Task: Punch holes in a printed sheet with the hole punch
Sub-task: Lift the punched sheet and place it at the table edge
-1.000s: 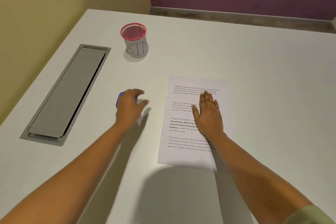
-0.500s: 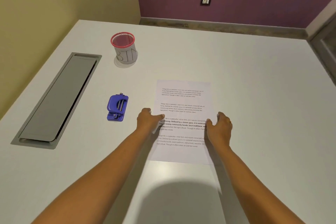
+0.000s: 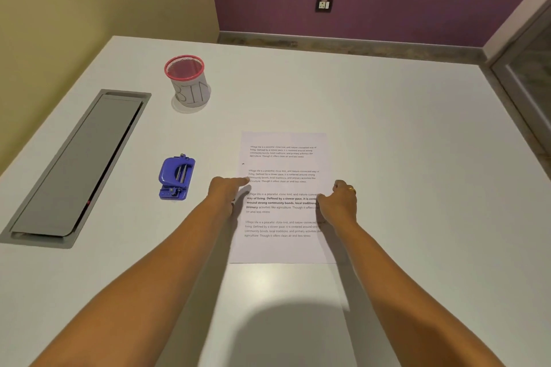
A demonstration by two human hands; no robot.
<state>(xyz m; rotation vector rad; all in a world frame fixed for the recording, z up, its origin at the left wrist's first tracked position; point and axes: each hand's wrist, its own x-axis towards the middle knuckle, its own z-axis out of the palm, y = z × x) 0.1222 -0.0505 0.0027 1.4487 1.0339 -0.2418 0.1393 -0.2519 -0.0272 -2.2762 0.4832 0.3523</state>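
The sheet [image 3: 283, 197] lies flat on the white table [image 3: 402, 158], long axis running away from the person, text upright to them. A small dark mark sits on its left margin near the top, maybe a punched hole, too small to be sure.

Left hand [image 3: 226, 191] rests at the sheet's left edge, about mid-length, index finger stretched out and touching the margin, other fingers curled under. It holds nothing. Right hand [image 3: 340, 201] sits on the right edge at about the same level, fingers bent in a loose claw, tips on or at the paper edge; whether it pinches the edge or just presses, I can't tell. Ring visible on it.

The punch [image 3: 176, 177], blue, stands on the table to the left of the sheet, apart from it, roughly level with the left hand and a bit farther from the person. Its long axis runs roughly parallel to the sheet's long side. Nobody touches it.

Key relation: the punch is on the left, so the left hand is clearly nearer; the right would have to cross the whole sheet. The left margin faces the punch, so bringing them together is likely a short sideways move.

Red-rimmed bin [image 3: 187, 80] stands farther back left, the grey cable hatch [image 3: 74, 167] along the far left; neither is in the way.
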